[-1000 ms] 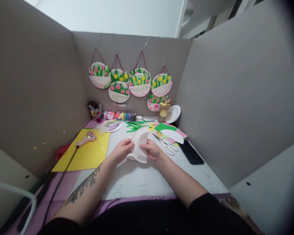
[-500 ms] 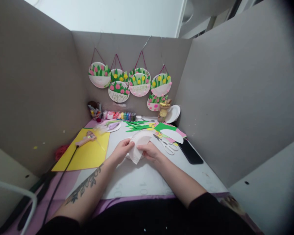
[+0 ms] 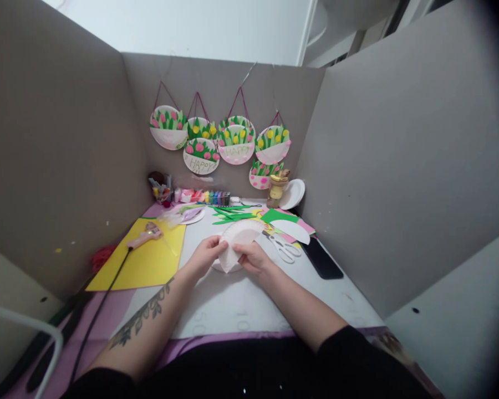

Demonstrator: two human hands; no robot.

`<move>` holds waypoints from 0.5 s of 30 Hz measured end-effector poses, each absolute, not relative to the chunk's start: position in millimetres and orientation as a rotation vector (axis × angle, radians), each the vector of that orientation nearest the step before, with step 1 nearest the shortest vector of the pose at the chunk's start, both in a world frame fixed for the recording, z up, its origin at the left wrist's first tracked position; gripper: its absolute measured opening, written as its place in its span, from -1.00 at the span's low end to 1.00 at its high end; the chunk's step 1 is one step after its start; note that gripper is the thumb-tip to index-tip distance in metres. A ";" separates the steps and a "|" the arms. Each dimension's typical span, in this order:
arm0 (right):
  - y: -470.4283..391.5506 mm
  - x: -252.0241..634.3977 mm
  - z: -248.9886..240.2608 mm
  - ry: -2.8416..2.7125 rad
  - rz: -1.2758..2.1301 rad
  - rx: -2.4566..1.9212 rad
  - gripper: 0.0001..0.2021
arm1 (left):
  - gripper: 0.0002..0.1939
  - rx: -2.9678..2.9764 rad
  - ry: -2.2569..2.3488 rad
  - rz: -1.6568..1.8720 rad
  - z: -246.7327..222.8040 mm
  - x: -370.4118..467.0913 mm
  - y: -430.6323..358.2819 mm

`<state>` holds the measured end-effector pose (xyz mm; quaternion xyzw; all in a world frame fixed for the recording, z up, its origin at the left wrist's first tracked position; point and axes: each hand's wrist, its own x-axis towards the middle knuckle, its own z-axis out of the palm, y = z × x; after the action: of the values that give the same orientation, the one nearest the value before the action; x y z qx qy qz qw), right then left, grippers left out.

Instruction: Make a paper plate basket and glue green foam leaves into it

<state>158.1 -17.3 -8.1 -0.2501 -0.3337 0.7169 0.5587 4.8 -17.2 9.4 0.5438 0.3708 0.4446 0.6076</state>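
Held in both hands, over the middle of the table [image 3: 212, 310]: a white paper piece [image 3: 242, 231] with a crinkly rim. Left hand [image 3: 208, 254] pinched on its left side, thumb on top. Right hand [image 3: 253, 258] closed on its right side, thumb on top too. Just below, on the table, what looks like another white plate [image 3: 235, 267], mostly covered up.

Bare on the side in sight: no leaves, no flowers, no letters, no string yet. Probably cut already, to judge by the pointed bottom corner. Past the hands, cut and ready: long green leaves [image 3: 233, 215] in a loose heap. Near the right hand, white scissors [image 3: 286, 252], put down. Farther right, a white half circle [image 3: 291, 228] beside green paper [image 3: 280, 215]. Off to the left, a pink glue gun [image 3: 143, 237] lying on a yellow sheet [image 3: 137, 271], not in use.

On the back wall, done by the look of them: plate baskets [image 3: 237, 154] with paper flowers, some with pink dots. Missing from the held piece next to those: nearly all the pretty parts.

Hard to see: most fingertips, tucked behind the paper; any fold there; the small writing under HAPPY; the blurry clear bag [image 3: 178, 216].
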 end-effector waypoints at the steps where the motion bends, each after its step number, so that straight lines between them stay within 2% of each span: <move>1: -17.5 157.8 -9.0 -0.787 1.702 -0.592 -0.64 | -0.62 1.245 0.855 1.023 8.8 5.0 -17.3; 7: -16.0 160.5 -12.3 -0.846 1.769 -0.551 -0.63 | -0.60 1.131 0.731 0.918 8.7 6.9 -18.8; 15: -19.6 152.7 -11.2 -0.820 1.707 -0.539 -0.62 | -0.59 1.092 0.794 1.028 10.8 8.1 -18.2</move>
<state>152.7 -19.6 -11.2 -0.2279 -0.3468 0.7222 0.5534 8.1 -18.2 10.8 0.4826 0.3512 0.4545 0.6612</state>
